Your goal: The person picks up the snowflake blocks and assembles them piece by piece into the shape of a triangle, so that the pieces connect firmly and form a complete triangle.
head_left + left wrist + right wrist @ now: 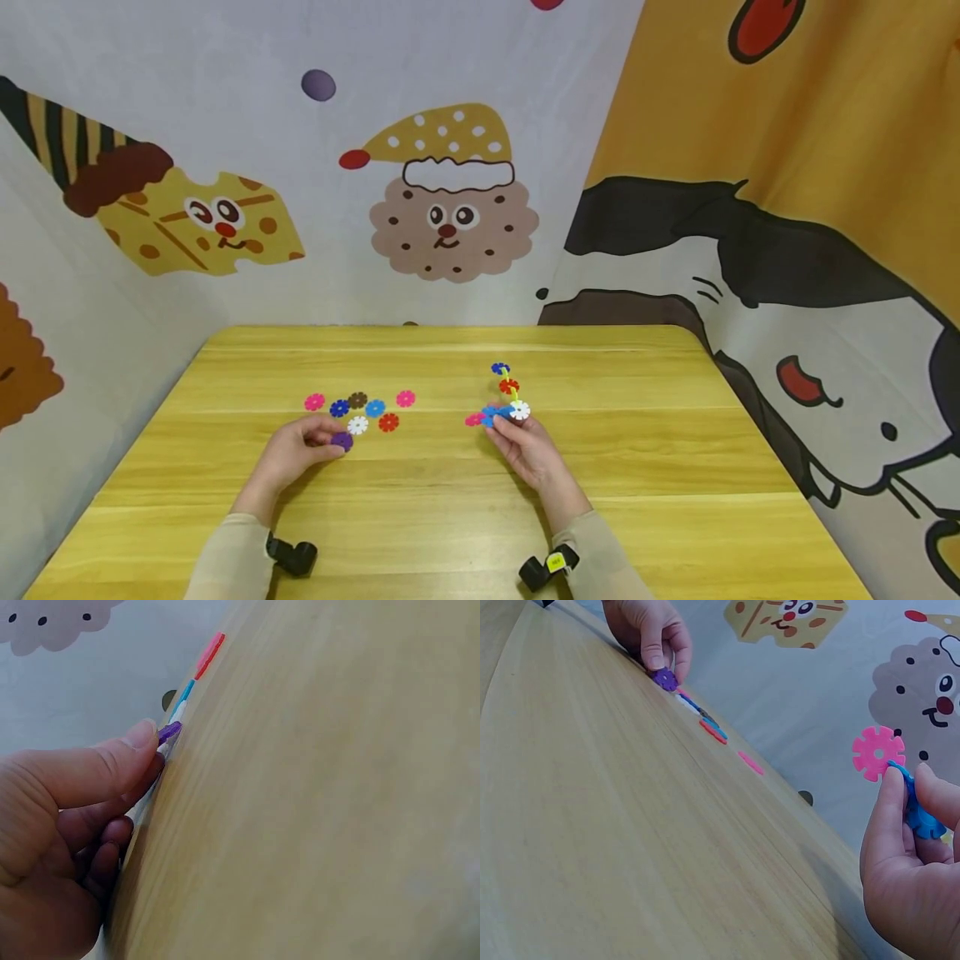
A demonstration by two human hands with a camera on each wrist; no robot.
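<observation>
My left hand (pixel 296 450) pinches a purple notched plastic disc (pixel 342 442) between thumb and fingers, close over the wooden table. In the left wrist view the purple disc (pixel 169 733) shows nearly edge-on at the thumb tip. My right hand (pixel 531 452) holds a chain of joined discs up off the table. Blue discs (pixel 495 414) sit at its fingertips, with a pink disc (pixel 878 754) slotted on at the left. A white disc (pixel 519 410), a red disc (pixel 509 386) and a dark blue disc (pixel 500 368) continue the chain away from me, with yellow pieces between them.
Beyond the left hand lie several loose discs: pink (pixel 315 402), dark blue (pixel 340 407), brown (pixel 357 400), light blue (pixel 375 408), white (pixel 357 425), red (pixel 388 422) and another pink one (pixel 406 398). The wooden table (pixel 420 517) ends at a cartoon-printed curtain (pixel 450 67).
</observation>
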